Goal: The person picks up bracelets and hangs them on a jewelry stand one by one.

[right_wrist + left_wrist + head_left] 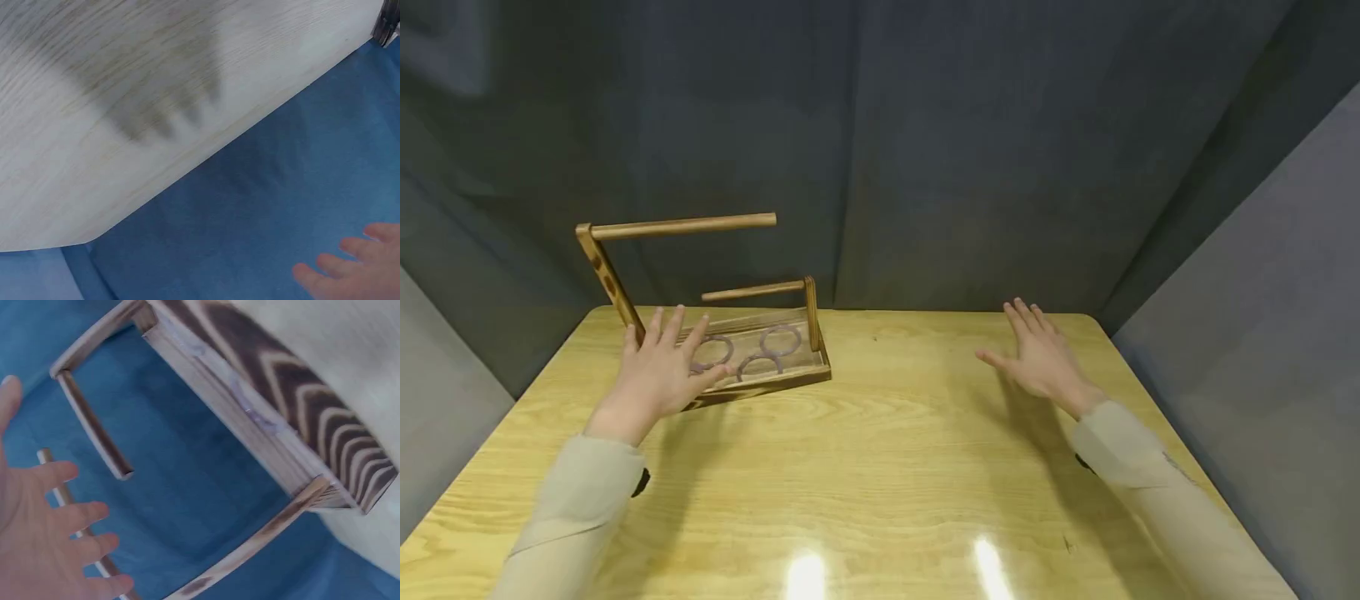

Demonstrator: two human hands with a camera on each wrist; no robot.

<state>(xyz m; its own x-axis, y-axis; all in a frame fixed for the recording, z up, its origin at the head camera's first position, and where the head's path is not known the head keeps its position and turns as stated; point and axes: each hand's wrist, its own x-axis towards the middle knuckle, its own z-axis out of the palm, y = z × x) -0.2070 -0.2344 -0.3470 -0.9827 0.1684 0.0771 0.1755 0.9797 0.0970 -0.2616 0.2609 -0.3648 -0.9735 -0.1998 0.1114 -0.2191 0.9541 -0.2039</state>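
A wooden stand with a shallow tray base [775, 384] sits at the table's back left. Its tall left post [610, 279] bears a long rod [685, 225], and its short right post [812, 312] bears a shorter rod [752, 291]. Purple rings [781, 327] lie in the tray. My left hand [658, 371], fingers spread, overlaps the tray's left part and hides some of it; the left wrist view shows the hand [56, 531] beside the rods, holding nothing. Over the table's right side my right hand [1037, 354] is held out, empty, its fingers extended.
The pale wooden table [887, 442] runs back to a dark curtain [970, 167]. Grey panels [1285, 283] flank it on both sides. In the right wrist view, the table's edge [206, 159] borders blue cloth, and the hand's shadow falls on the tabletop.
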